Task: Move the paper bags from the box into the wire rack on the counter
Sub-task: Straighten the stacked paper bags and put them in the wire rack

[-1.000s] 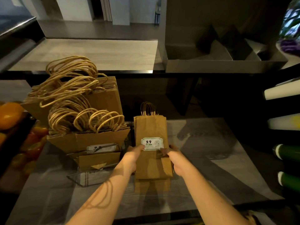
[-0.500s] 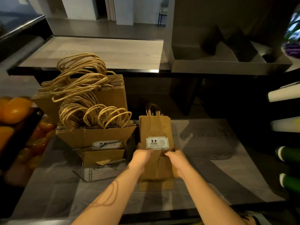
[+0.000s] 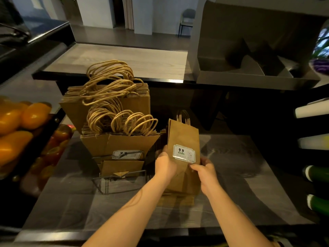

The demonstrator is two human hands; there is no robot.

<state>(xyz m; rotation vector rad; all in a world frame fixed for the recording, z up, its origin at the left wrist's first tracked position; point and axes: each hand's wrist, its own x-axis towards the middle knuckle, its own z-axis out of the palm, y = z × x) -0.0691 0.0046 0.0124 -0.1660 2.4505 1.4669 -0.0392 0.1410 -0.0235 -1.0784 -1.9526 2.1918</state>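
1. The fingers (image 3: 163, 155) of the left hand (image 3: 165, 166) curl round the left edge of a small stack of paper bags (image 3: 183, 134). The fingers (image 3: 196, 168) of the right hand (image 3: 204, 173) pinch its lower right edge, just beneath the white price label (image 3: 183, 153). Both hands grip the stack; neither is spread.
2. The stack stands upright with its foot on the worktop (image 3: 245, 175), roughly midway between the left and right edges. Its long axis is near vertical and its handles point up and away from the person.
3. The wire rack (image 3: 99, 186) sits just beside the stack, on its left, in the worktop's left half. Its rear tiers are packed with racked bags (image 3: 115, 143), their handles looping up. The lowest front tier, nearest the near edge, shows bare wire.
4. The rack lies to the left of the fingers, so the left hand is the nearer one. The stack already stands parallel to the bags in the rack. I judge the coming move to be a short lift and shift leftward, then down into a free tier.
5. Open worktop lies right of the stack, out to the rolls (image 3: 311, 109) at the right edge. Fruit (image 3: 17, 122) crowds the left edge, and a raised shelf (image 3: 124, 57) runs along the far edge. The looped handles may snag a stack brought in low.
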